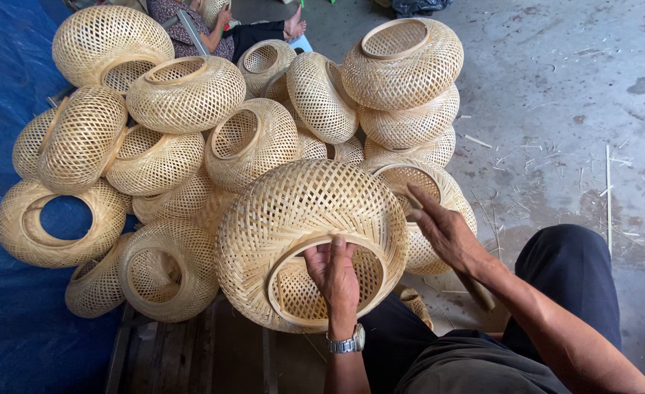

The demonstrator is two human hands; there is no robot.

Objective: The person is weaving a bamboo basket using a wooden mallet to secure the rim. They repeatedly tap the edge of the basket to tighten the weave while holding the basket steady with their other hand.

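Concrete floor [570, 95] fills the 1-to-4 o'clock part of the view, grey, littered with thin bamboo slivers. Blue tarp [9, 321] covers the side from 7 to 11 o'clock. Across the tarp's edge and the centre sits a heap of woven baskets [184, 95], round, pale, open-weave, each with a ringed mouth; some are stacked at 1 o'clock, others lie tilted or on their sides from 9 to 12. Nearest the person, just below centre, is the basket in hand [308, 211], tipped so its rimmed opening faces 6 o'clock. Another person's arm and patterned sleeve [191, 29] show at 12 o'clock behind the heap. The wearer's dark trouser knee [570, 270] sits at 4 o'clock. Right hand [446, 230] rests at 3 o'clock of the held basket, touching the rim of a neighbouring basket, fingers fairly closed around a slim stick-like tool [476, 288] that runs under the palm toward 5 o'clock. Left hand [333, 273] hooks over the held basket's rim, fingers curled inside the opening, gripping it. A metal wristwatch [348, 343] sits on that wrist at 6 o'clock.
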